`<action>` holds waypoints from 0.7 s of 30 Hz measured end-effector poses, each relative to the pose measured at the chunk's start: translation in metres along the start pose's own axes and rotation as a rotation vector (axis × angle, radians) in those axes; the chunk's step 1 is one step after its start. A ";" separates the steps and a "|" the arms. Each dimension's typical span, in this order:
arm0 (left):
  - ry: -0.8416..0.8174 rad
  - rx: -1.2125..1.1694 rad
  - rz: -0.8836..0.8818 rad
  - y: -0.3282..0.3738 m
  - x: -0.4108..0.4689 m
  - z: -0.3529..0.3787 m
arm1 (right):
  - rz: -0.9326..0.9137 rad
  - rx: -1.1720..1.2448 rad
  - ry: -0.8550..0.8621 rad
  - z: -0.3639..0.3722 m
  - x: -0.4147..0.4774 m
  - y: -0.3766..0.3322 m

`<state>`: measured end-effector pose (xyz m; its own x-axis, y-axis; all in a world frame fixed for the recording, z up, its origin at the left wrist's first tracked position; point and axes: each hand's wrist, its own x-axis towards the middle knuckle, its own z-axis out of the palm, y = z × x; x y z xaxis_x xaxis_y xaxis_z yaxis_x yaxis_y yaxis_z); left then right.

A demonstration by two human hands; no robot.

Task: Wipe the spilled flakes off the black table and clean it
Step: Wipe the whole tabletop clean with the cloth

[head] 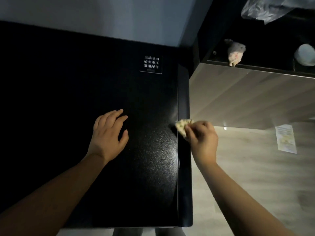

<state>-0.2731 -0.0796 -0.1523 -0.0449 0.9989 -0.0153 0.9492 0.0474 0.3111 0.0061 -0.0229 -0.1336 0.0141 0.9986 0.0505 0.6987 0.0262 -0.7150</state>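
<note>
Cloth [183, 127] first: it's a small pale speckled piece, pinched in the curled fingertips of the right hand [202, 140]. It sits right at the right-hand edge of the black table [68, 82], half over the rim strip. Can't tell if the specks on it are print or crumbs, it's too blurry. The hand itself hangs mostly past the edge, over the wood floor [247, 176].

Left of that grip, well apart and roughly level with it, the left hand [109, 133] lies flat on the tabletop. Its fingers are straight and a bit spread, holding nothing, just resting there. Between the two hands there's a glare patch where the surface looks grainy (could be texture, could be residue, honestly no idea).

Beyond the grip and slightly to its left, near the table's far right corner, there's a white printed label [151, 64] stuck on the top.

Right of the grip, down on the floor, lies a sheet of paper [286, 138]. Farther out beyond the grip and to the right is a dark shelf [255, 68] with a crumpled rag [236, 51] hanging over its front lip. A pale round thing [306, 54] sits farther right on it. A clear plastic bag [272, 9] is up past all that.
</note>
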 end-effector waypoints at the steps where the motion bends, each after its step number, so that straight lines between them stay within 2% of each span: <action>1: 0.016 -0.018 -0.021 0.001 -0.004 0.001 | 0.023 0.006 0.023 0.004 0.003 -0.002; 4: 0.032 -0.019 -0.052 0.005 -0.022 0.004 | 0.035 0.020 0.022 0.015 -0.021 -0.002; 9: -0.011 0.020 -0.101 0.019 -0.050 0.001 | -0.074 -0.075 -0.043 -0.001 -0.095 0.013; 14: -0.076 -0.007 -0.096 0.040 -0.087 -0.011 | -0.144 -0.073 -0.248 -0.025 -0.157 0.024; 17: -0.101 -0.048 -0.123 0.047 -0.128 -0.006 | -0.124 -0.020 -0.285 -0.034 -0.186 0.028; 21: -0.022 -0.128 -0.210 0.052 -0.179 0.008 | -0.046 0.032 -0.327 -0.037 -0.190 0.023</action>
<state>-0.2135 -0.2558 -0.1410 -0.2288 0.9669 -0.1127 0.8724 0.2550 0.4170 0.0465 -0.2136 -0.1339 -0.2513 0.9578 -0.1398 0.6701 0.0679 -0.7391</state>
